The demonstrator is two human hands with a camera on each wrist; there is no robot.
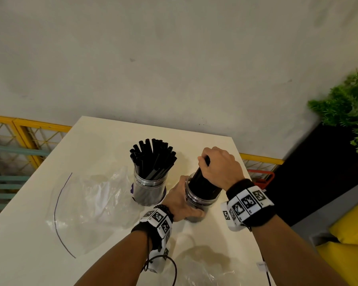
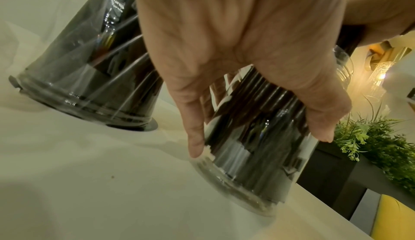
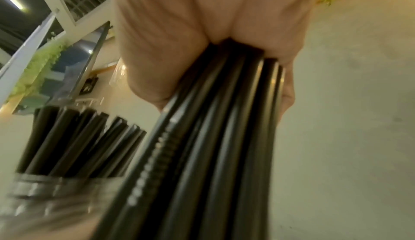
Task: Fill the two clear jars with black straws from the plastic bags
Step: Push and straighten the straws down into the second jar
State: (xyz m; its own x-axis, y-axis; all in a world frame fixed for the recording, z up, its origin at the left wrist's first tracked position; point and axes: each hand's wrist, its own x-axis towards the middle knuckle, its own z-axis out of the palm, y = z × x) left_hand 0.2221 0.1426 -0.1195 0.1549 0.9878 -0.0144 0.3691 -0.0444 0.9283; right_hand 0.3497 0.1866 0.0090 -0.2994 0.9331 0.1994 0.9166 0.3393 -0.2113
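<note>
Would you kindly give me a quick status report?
Left hand steadies right jar. Right hand grips straw bundle, lower ends in that jar. Left jar full. Nothing in the way.

Around the white table: wall, railing, plants and yellow seating

A white table (image 1: 95,141) fills the lower middle of the head view, with a plain pale wall (image 1: 174,58) behind it across the upper frame. At the left edge runs a yellow railing (image 1: 27,129) with lattice mesh, and a short stretch shows again right of the table. A green leafy plant (image 1: 347,108) sits at the right edge in a black planter (image 1: 310,174). A yellow cushion (image 1: 351,230) lies at lower right. In the left wrist view, a lit glass wall lamp (image 2: 381,73) glows at the right.
</note>
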